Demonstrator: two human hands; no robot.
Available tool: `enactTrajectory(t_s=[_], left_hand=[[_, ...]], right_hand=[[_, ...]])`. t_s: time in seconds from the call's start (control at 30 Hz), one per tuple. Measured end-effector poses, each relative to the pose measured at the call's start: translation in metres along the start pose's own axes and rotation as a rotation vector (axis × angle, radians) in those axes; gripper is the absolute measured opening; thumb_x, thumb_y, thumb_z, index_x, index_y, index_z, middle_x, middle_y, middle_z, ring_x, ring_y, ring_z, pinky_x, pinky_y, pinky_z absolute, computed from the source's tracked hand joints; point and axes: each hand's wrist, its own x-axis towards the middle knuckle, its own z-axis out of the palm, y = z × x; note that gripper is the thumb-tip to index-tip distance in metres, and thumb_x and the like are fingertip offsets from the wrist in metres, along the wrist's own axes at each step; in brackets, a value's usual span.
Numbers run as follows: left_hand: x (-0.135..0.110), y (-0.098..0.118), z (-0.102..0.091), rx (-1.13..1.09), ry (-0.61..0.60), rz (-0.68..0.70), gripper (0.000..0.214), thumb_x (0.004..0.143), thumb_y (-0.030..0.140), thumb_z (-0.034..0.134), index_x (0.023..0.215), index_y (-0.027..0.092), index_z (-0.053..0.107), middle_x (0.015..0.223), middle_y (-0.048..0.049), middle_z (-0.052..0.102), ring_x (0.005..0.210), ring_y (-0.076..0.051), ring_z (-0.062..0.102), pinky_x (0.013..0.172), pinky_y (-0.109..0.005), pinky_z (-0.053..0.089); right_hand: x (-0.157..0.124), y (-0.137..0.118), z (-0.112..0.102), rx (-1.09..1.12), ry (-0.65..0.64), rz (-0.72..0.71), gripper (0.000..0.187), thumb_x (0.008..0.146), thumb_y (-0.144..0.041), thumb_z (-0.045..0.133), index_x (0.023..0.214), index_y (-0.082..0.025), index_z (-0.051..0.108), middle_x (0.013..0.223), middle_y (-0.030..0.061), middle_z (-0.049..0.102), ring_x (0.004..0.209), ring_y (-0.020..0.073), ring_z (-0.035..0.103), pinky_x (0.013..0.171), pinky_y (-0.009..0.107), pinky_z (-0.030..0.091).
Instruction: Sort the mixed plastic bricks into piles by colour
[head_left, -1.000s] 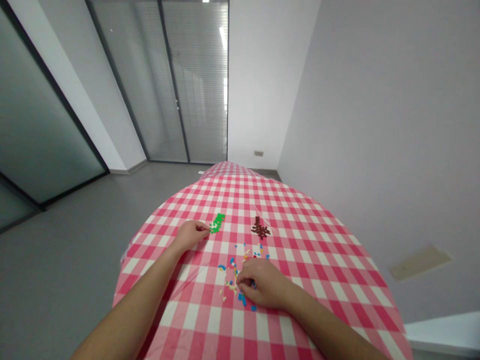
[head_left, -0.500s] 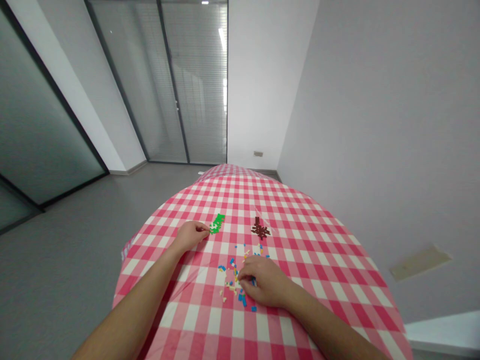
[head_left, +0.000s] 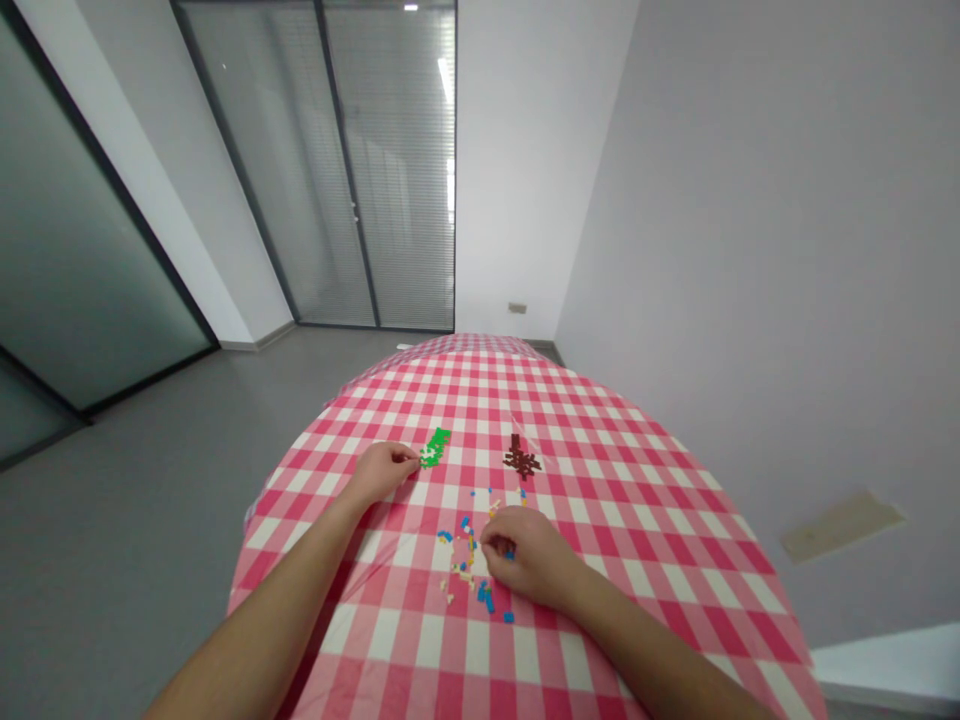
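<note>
My left hand (head_left: pixel 386 468) rests on the cloth just left of a pile of small green bricks (head_left: pixel 437 446). Its thumb and fingertips are pinched together at the pile's edge; whatever they hold is too small to make out. Over the scattered blue, yellow and cream bricks (head_left: pixel 466 578) is my right hand (head_left: pixel 525 555), fingers curled and closed. What lies in its grasp is hidden, and a bit of blue shows beside the fingers. A heap of dark brown bricks (head_left: pixel 519 458) lies farther off, beyond the right hand.
A red-and-white checked tablecloth (head_left: pixel 600 480) covers the rounded table. Glass partitions with blinds (head_left: pixel 390 180) stand behind at the left, and a grey-white wall (head_left: pixel 750 250) runs along the right side.
My right hand has shifted slightly up over the scattered bricks, its fingers curling tighter. The left hand stays at the green pile.
</note>
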Motion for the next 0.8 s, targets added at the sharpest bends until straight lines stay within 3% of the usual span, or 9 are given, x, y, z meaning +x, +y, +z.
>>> enactTrajectory(t_s=[0.17, 0.3, 0.57, 0.8], left_hand=[[-0.003, 0.006, -0.001, -0.043, 0.063, 0.046, 0.025, 0.079, 0.037, 0.060, 0.077, 0.018, 0.076, 0.073, -0.0053, 0.073, 0.069, -0.020, 0.065, 0.062, -0.029, 0.044], [-0.010, 0.019, 0.000, -0.032, 0.107, 0.214, 0.022, 0.080, 0.036, 0.062, 0.078, 0.019, 0.076, 0.080, -0.0057, 0.072, 0.074, -0.019, 0.062, 0.067, -0.029, 0.045], [-0.035, 0.056, 0.019, -0.118, -0.107, 0.549, 0.010, 0.080, 0.026, 0.069, 0.076, 0.021, 0.076, 0.077, -0.0055, 0.069, 0.081, -0.020, 0.060, 0.081, -0.036, 0.044], [-0.048, 0.070, 0.036, -0.097, -0.184, 0.625, 0.007, 0.081, 0.022, 0.070, 0.078, 0.024, 0.076, 0.077, -0.0035, 0.066, 0.081, -0.018, 0.058, 0.081, -0.035, 0.042]], right_hand=[[0.000, 0.005, -0.003, 0.175, 0.107, 0.101, 0.017, 0.066, -0.005, 0.056, 0.072, -0.018, 0.065, 0.068, 0.0007, 0.066, 0.059, 0.0123, 0.057, 0.056, 0.021, 0.041], [0.002, 0.004, -0.006, 0.208, 0.173, 0.113, 0.018, 0.069, -0.007, 0.054, 0.073, -0.019, 0.067, 0.073, 0.0031, 0.069, 0.064, 0.0148, 0.061, 0.060, 0.024, 0.046], [0.004, 0.006, -0.005, 0.222, 0.205, 0.102, 0.019, 0.073, -0.008, 0.055, 0.077, -0.020, 0.069, 0.080, 0.0047, 0.072, 0.070, 0.0168, 0.064, 0.067, 0.028, 0.050], [0.004, 0.006, -0.005, 0.264, 0.228, 0.242, 0.008, 0.077, -0.014, 0.058, 0.081, -0.020, 0.063, 0.075, 0.0028, 0.068, 0.066, 0.0156, 0.062, 0.062, 0.028, 0.048]])
